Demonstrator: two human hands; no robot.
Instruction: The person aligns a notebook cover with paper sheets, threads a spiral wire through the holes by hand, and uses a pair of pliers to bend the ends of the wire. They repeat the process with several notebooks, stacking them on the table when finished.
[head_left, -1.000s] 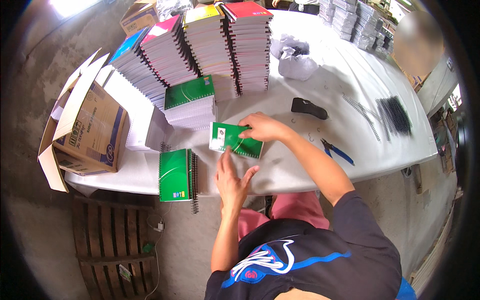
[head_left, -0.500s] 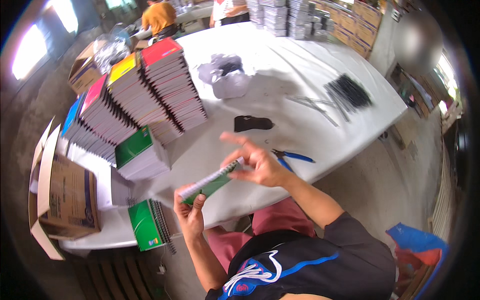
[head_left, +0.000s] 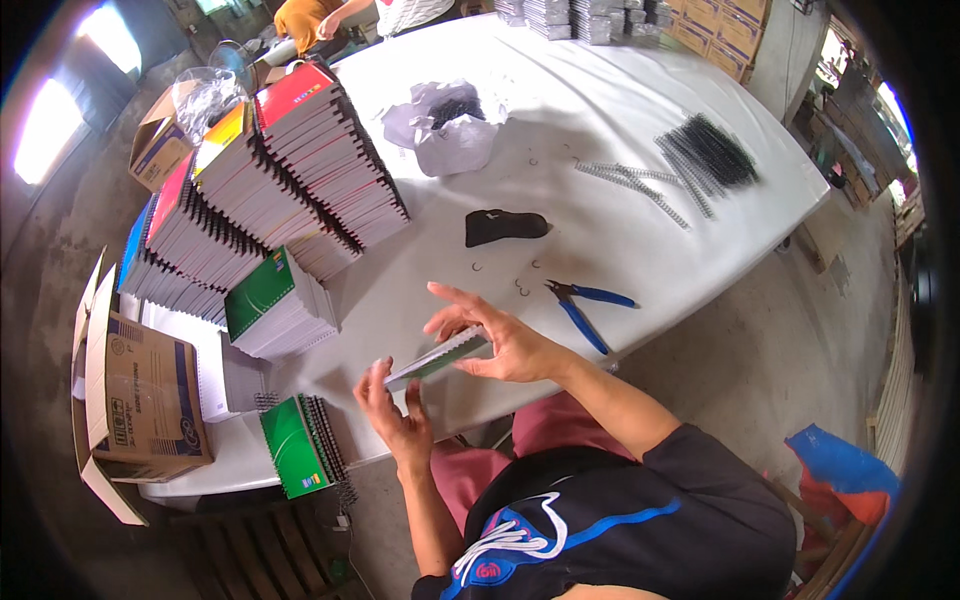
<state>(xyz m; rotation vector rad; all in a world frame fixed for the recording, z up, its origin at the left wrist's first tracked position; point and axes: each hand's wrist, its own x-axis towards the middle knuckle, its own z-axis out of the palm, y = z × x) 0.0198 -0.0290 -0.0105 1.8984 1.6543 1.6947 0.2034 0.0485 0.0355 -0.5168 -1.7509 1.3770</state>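
Fingers of the left hand (head_left: 402, 422) and right hand (head_left: 505, 345) grip opposite ends of a tilted green-covered notebook (head_left: 440, 362). Just right of this grip lie blue-handled pliers (head_left: 590, 294); left, green spiral notebooks (head_left: 294, 447); beyond it, a black object (head_left: 503, 227); farther right, dark coils (head_left: 712, 152).

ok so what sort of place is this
Probably a small notebook-binding workshop: tall stacks of spiral-bound notebooks, a pile of loose dark binding coils and blue-handled pliers share one big white-covered table.
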